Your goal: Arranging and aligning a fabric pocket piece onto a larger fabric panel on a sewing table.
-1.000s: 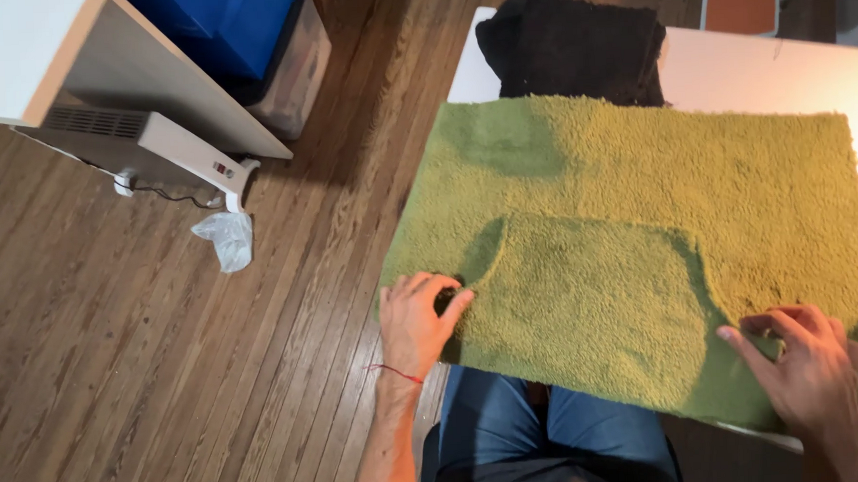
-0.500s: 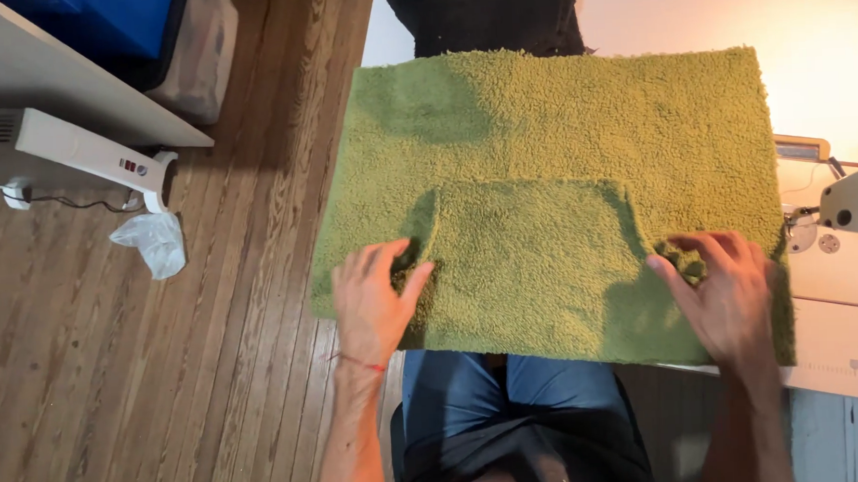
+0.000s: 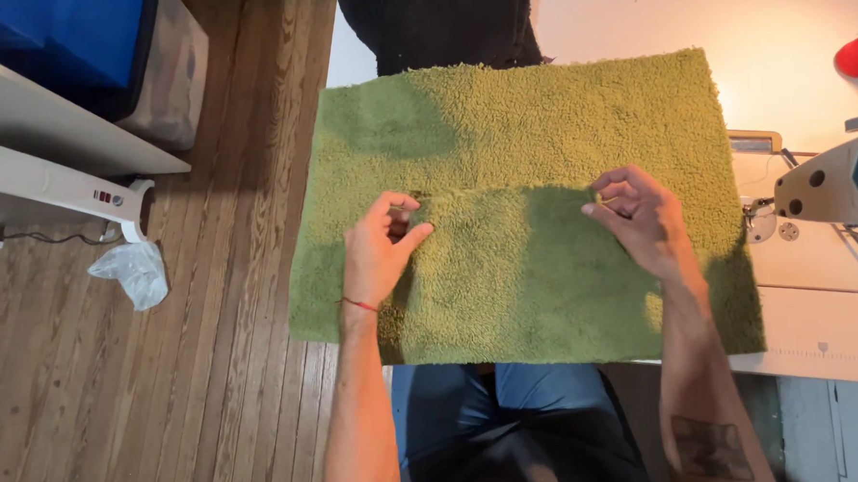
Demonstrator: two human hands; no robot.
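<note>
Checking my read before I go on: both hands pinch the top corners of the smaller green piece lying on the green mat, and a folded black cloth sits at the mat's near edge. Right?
Not quite. In the head view the black cloth lies at the far edge of the green mat, not the near one. The rest holds: the left hand and right hand pinch the top corners of the smaller green piece.

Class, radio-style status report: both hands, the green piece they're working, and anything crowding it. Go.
Left hand and right hand each pinch a top corner of the smaller green shaggy piece, flat on the green mat. Sewing machine close at right; black fabric beyond the mat.
</note>
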